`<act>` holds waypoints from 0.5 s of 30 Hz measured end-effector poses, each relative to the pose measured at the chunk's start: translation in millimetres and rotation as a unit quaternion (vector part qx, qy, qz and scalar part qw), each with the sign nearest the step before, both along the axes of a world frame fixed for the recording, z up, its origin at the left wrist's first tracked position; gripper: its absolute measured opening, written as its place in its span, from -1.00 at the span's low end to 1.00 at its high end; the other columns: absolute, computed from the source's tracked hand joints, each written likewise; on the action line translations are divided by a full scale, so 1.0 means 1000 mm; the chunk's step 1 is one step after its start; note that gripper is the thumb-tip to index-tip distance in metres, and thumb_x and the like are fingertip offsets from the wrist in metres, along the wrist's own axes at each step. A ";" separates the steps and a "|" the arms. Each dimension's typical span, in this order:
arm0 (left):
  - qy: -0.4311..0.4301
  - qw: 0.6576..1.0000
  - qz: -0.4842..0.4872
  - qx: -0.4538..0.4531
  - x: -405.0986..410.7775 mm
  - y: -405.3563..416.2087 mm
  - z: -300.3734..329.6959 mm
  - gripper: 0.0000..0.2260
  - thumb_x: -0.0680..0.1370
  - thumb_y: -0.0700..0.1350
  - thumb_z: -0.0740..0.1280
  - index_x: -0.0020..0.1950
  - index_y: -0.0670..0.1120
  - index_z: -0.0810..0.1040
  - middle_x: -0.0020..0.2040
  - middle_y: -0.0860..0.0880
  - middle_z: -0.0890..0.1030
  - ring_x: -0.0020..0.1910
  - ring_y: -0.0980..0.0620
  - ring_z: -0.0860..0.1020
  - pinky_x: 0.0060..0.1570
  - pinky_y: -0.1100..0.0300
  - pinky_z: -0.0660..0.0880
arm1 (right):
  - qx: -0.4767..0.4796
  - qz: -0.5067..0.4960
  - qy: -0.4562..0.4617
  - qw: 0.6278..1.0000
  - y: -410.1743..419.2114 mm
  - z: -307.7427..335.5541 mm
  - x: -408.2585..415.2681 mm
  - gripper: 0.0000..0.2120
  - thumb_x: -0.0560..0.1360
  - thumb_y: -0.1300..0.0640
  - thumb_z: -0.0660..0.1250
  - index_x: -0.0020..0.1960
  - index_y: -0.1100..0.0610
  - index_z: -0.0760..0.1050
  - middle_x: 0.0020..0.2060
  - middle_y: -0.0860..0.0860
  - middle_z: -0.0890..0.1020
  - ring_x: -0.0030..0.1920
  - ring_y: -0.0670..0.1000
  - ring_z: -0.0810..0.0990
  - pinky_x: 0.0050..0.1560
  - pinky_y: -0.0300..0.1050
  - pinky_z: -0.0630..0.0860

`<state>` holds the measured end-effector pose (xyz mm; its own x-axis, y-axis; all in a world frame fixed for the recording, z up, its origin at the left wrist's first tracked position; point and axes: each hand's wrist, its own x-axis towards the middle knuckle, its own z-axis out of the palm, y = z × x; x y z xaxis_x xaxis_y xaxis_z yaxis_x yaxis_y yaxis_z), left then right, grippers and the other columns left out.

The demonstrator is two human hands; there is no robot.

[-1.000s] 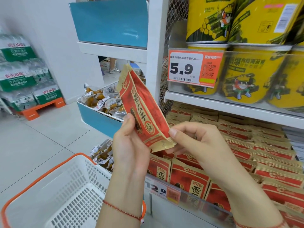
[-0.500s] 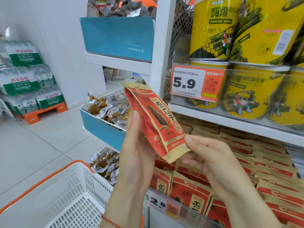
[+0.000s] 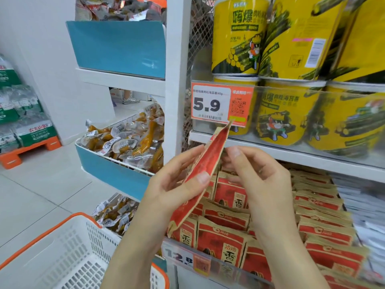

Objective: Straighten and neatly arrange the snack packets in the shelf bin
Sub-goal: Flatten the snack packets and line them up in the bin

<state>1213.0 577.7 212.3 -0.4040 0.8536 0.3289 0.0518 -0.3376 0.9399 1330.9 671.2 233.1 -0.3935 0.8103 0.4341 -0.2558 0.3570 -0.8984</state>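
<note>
Left hand (image 3: 177, 184) pinches our flat, crinkly red-and-kraft packet (image 3: 205, 165) edge-on; right hand (image 3: 256, 174) touches it, fingers loosely curled, over the shelf bin (image 3: 218, 265) rows.

Basket (image 3: 68, 255) cut off btm-left

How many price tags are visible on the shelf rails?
2. The 5.9 tag hangs on the upper rail under the yellow tubs; the 12.8 tag sits on the lower rail below the red packets. Others may be out of view.
</note>
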 end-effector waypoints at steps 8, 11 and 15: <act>0.033 0.998 -0.028 -0.035 0.003 0.003 -0.001 -0.52 0.31 0.08 0.45 0.24 0.20 0.59 0.20 0.05 0.64 0.16 -0.04 0.63 0.11 0.03 0.60 | -0.032 -0.001 0.041 0.999 0.003 -0.002 0.004 -0.78 0.44 -0.04 0.34 -0.18 0.11 0.61 -0.23 0.05 0.69 -0.16 0.03 0.66 -0.14 -0.15 0.57; 0.036 0.998 -0.031 -0.039 0.003 0.004 -0.001 -0.53 0.32 0.08 0.44 0.24 0.19 0.59 0.19 0.03 0.64 0.15 -0.07 0.63 0.07 0.07 0.60 | -0.032 0.013 0.041 0.999 0.003 -0.003 0.004 -0.83 0.54 0.08 0.32 -0.16 0.14 0.59 -0.21 0.08 0.68 -0.13 0.07 0.65 -0.15 -0.14 0.57; 0.023 0.998 -0.032 -0.038 0.002 0.004 -0.003 -0.53 0.32 0.09 0.43 0.24 0.19 0.59 0.19 0.00 0.64 0.14 -0.09 0.64 0.02 0.08 0.60 | -0.025 0.015 0.045 0.999 0.001 -0.003 0.004 -0.82 0.55 0.12 0.27 -0.16 0.15 0.57 -0.22 0.09 0.66 -0.14 0.10 0.63 -0.12 -0.04 0.56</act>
<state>1215.0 581.4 209.2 -0.3333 0.9006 0.2790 0.0757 -0.2694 0.9600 1334.6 672.5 230.0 -0.3786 0.8203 0.4288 -0.3460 0.3042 -0.8875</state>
